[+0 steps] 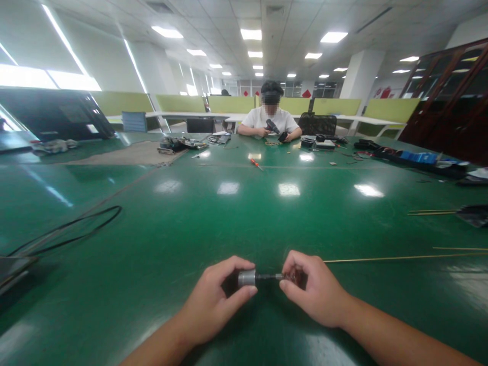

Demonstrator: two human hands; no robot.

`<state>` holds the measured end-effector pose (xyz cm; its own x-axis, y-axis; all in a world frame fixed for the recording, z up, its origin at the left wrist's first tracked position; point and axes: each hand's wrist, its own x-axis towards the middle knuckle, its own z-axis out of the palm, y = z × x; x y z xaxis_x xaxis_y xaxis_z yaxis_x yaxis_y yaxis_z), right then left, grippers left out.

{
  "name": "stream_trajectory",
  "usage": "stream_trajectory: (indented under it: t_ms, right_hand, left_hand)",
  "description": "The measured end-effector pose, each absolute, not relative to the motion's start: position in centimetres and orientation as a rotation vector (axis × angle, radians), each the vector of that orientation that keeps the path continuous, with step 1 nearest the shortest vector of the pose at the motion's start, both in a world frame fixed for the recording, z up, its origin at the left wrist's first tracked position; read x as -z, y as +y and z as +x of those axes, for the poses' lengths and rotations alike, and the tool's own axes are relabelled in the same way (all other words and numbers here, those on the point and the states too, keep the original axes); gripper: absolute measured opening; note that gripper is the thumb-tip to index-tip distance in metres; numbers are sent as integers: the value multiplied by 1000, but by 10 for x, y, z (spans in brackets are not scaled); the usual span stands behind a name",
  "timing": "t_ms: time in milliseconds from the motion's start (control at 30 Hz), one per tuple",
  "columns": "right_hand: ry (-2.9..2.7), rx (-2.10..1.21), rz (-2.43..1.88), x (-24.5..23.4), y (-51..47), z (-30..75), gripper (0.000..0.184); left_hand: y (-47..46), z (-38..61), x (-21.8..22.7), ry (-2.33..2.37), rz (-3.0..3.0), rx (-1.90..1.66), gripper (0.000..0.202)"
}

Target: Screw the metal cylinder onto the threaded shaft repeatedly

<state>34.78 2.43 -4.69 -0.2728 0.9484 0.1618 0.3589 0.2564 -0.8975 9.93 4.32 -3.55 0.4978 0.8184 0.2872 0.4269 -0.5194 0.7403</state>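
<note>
My left hand (pixel 217 300) is closed round a small grey metal cylinder (pixel 247 278), thumb below and fingers curled over it. A thin dark shaft (pixel 269 277) sticks out of the cylinder to the right. My right hand (pixel 310 292) pinches the far end of that shaft, where a small reddish part shows between its fingers. Both hands hover just above the green table (pixel 229 223), near its front edge.
A black cable (pixel 76 231) loops at the left. Thin brass rods (pixel 400 258) lie to the right of my hands. Across the table a person (pixel 270 122) sits holding a dark tool, with a red screwdriver (pixel 256 163), tools and blue parts (pixel 417 156) scattered nearby.
</note>
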Motion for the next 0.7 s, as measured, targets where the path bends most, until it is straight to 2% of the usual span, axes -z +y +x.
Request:
stream_trajectory:
  t_ms: [400,567,700]
  right_hand:
    - [-1720,-1015,-1193,48,27,349,11]
    - [-1609,-1119,-1187,54,31,350,22]
    - [-1613,-1139,-1173,57,32,350,24]
  left_hand:
    - [46,97,33,1153,2036,-944,18]
    - [55,98,29,1139,1414,-1209,25]
    - [66,86,15,1106,1015,-1364,35]
